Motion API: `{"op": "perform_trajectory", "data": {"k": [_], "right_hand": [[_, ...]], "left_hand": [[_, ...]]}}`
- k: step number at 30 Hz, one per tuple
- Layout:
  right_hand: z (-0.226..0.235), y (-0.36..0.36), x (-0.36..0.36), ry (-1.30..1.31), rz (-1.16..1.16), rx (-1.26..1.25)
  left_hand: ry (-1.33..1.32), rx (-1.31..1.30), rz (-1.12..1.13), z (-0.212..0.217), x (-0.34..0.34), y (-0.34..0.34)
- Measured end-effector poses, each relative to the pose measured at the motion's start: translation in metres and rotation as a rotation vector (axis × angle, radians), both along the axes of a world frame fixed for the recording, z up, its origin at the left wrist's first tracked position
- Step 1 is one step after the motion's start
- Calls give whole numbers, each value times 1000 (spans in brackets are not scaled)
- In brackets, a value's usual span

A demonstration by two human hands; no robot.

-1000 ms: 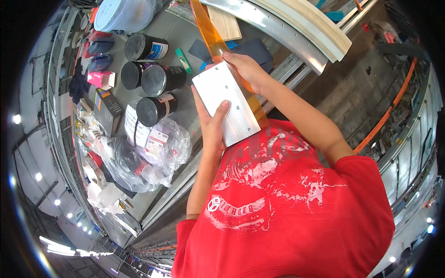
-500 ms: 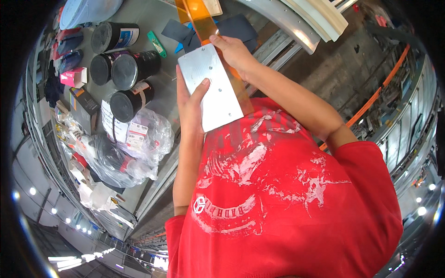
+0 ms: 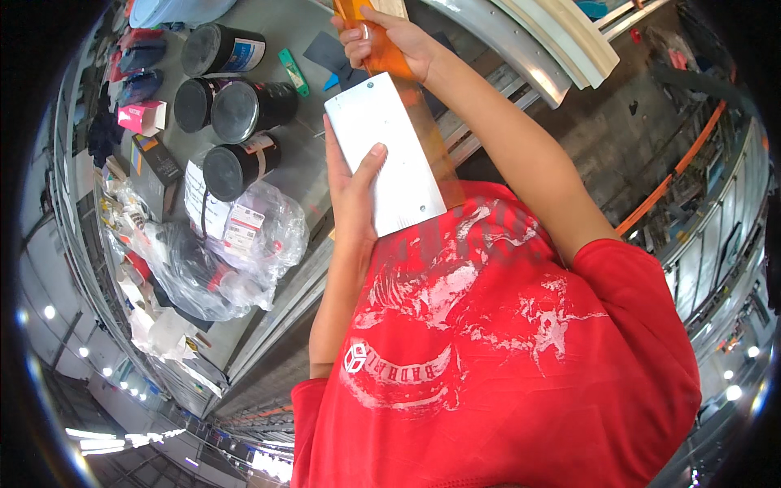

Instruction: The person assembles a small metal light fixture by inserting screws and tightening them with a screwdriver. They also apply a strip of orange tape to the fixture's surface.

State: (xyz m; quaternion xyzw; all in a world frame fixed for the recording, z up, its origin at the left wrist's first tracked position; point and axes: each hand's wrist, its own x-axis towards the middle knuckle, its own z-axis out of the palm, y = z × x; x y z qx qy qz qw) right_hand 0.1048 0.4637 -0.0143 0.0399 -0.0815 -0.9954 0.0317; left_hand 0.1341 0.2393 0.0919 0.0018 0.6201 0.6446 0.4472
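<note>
My left hand is closed on a flat pale metal plate, its thumb lying across the face. Small screw heads or holes dot that plate. A translucent orange strip shows along the plate's right edge and runs on past its far end. There my right hand wraps its fingers around the strip, beyond the plate. The strip's near end reaches the front of my red shirt. How plate and strip are joined, if at all, is hidden.
On the grey table to the left stand several black lidded tubs, a green-handled cutter, a pink box and a clear plastic bag with papers. Dark flat pieces lie beyond the plate. Curved metal panels are at upper right.
My right hand has moved farther out along the orange strip, from a pinch near the plate to fingers wrapped around it. The plate has shifted slightly right in view with my left hand.
</note>
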Motion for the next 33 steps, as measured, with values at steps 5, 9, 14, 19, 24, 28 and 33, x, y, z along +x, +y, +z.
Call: {"op": "perform_trajectory", "data": {"k": [5,9,14,19,24,28,33], "right_hand": [[-28,-3,0,-194,-61,126],[-31,-4,1,-259,-75,201],[-45,-3,9,-119,-106,256],[7,-17,16,-400,-143,435],[-1,-15,16,-341,-152,430],[-11,-15,10,-197,-149,356],[17,-29,6,-500,-132,687]], "left_hand": [[10,-24,-23,-9,-2,2],[-38,-30,-16,-7,-3,4],[-64,-10,-12,-12,-3,2],[-51,-67,-11,-6,-5,6],[-57,-30,-3,-8,-5,7],[-26,-19,12,-12,-6,5],[1,18,45,-8,-10,5]]}}
